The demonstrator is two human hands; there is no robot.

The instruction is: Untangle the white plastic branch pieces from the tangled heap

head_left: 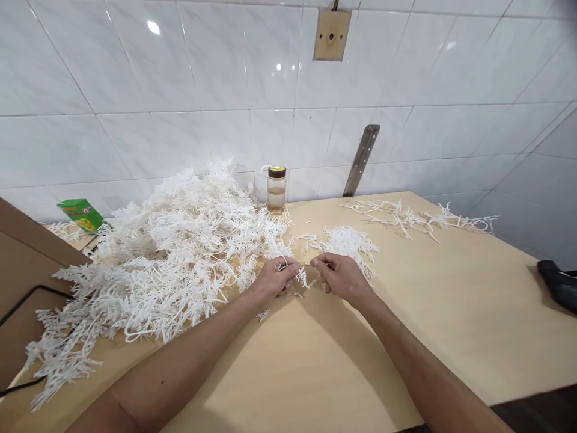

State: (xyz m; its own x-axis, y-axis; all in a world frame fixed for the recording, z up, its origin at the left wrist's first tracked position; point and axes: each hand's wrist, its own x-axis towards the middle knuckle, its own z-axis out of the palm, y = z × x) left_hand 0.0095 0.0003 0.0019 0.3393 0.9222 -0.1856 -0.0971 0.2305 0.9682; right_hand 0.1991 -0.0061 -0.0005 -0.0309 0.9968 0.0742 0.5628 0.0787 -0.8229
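My left hand (274, 279) pinches a white plastic foliage sprig (302, 278), whose frilly tip sticks out past the fingers. Close by on the right, my right hand (341, 278) is closed, thumb against fingers. A thin, dull sliver shows at its fingertips, too small to name. A big tangled pile of white artificial foliage (180, 246) spreads beside and behind my left hand. Just beyond my right hand lies a small heap of short white sprigs (349, 243). Loose bits are scattered on the wooden tabletop (288, 367) below my fingers.
Bare white stems (406, 219) lie at the back right. A lidded bottle (276, 193) of liquid stands by the tiled wall, where a metal strip (361, 161) leans. A green box (81, 214) and a brown panel (36, 270) are at left; a black object (559, 285) is far right.
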